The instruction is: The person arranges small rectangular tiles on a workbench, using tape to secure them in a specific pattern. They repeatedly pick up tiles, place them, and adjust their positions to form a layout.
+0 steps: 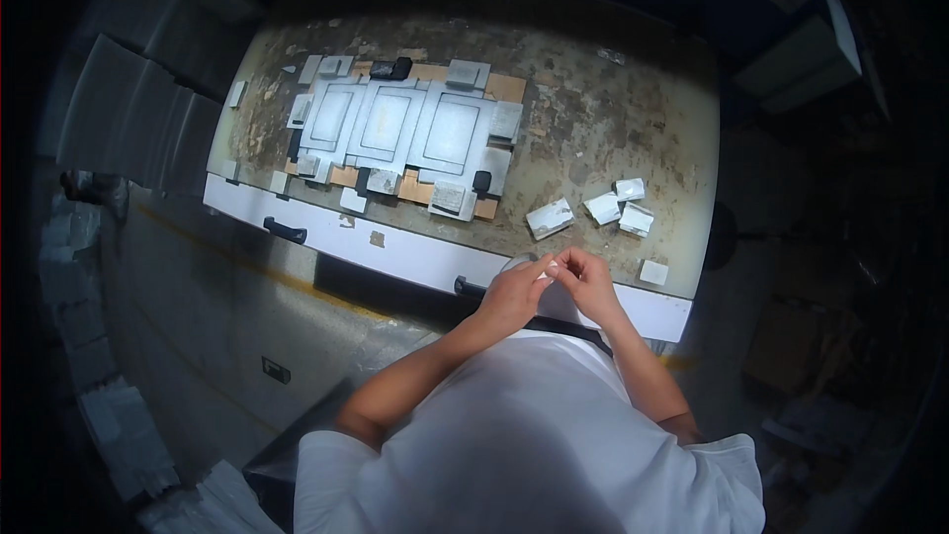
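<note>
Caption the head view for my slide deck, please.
Both hands, left hand and right hand, pinch a small pale piece over the worn workbench edge.

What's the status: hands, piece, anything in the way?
Left hand and right hand together at the bench edge, pinching a small pale piece. Loose white blocks beyond the hands, apart. Grey panels far left. Nothing between.
</note>
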Action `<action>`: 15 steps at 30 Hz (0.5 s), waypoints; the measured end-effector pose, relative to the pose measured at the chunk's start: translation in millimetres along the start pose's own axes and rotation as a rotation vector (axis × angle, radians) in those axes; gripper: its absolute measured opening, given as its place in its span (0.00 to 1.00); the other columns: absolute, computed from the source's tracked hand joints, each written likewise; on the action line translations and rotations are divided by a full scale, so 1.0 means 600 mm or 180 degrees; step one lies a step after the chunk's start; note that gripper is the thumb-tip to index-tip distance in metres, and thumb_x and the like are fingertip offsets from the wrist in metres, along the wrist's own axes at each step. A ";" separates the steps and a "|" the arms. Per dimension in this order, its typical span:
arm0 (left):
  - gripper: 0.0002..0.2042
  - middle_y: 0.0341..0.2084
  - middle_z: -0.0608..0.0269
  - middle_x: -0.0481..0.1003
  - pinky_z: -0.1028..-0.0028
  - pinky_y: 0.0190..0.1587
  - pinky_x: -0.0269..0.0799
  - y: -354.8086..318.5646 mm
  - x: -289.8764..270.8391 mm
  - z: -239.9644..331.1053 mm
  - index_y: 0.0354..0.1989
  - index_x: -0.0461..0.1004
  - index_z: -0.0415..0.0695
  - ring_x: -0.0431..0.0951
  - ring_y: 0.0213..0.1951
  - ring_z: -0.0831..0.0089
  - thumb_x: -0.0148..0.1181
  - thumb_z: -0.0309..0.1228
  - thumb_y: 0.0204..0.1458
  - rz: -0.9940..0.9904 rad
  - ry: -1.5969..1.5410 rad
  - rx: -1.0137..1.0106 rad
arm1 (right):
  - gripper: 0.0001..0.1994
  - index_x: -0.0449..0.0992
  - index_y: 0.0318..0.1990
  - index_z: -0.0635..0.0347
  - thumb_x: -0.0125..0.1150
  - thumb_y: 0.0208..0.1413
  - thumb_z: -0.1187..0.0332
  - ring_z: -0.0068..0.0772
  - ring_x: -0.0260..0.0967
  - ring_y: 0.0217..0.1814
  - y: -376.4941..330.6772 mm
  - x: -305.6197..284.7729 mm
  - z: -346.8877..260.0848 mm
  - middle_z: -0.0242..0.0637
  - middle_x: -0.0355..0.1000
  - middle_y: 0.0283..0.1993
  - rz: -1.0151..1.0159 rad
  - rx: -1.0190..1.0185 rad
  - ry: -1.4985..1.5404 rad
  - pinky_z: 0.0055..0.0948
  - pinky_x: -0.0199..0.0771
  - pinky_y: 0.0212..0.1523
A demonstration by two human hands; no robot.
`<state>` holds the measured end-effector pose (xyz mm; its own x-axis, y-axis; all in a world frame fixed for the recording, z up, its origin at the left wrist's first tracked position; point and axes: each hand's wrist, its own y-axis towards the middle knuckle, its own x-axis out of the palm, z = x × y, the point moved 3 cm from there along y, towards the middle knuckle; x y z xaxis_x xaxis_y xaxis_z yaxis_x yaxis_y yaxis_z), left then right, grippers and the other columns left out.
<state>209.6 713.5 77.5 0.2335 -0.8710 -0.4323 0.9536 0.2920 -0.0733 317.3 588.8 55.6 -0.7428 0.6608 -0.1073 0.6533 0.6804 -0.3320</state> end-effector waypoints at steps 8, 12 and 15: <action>0.13 0.15 0.53 0.75 0.64 0.26 0.73 0.070 -0.035 -0.045 0.42 0.77 0.36 0.77 0.16 0.61 0.55 0.34 0.61 -0.0468 0.0278 -0.0527 | 0.10 0.75 0.29 0.64 0.67 0.52 0.67 0.26 0.64 0.24 0.085 -0.048 0.004 0.35 0.70 0.22 0.0564 -0.0264 -0.0645 0.28 0.66 0.29; 0.14 0.13 0.55 0.75 0.63 0.29 0.76 0.116 -0.038 -0.075 0.34 0.79 0.35 0.79 0.17 0.60 0.55 0.36 0.60 -0.0707 0.1037 -0.0918 | 0.09 0.75 0.29 0.63 0.66 0.54 0.67 0.30 0.67 0.24 0.121 -0.044 0.013 0.36 0.71 0.21 0.0892 -0.0479 -0.1373 0.32 0.67 0.29; 0.15 0.18 0.51 0.78 0.61 0.32 0.77 0.149 -0.033 -0.083 0.33 0.80 0.35 0.81 0.22 0.57 0.56 0.36 0.58 -0.0819 0.1462 -0.1171 | 0.10 0.76 0.30 0.63 0.67 0.52 0.65 0.42 0.72 0.28 0.131 -0.038 0.013 0.41 0.72 0.24 0.1141 -0.0612 -0.1876 0.38 0.70 0.32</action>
<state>280.7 776.4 34.6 -0.1771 -0.6970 -0.6949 0.8217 0.2839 -0.4942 384.5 624.6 24.5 -0.3976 0.6100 -0.6854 0.8459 0.5331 -0.0162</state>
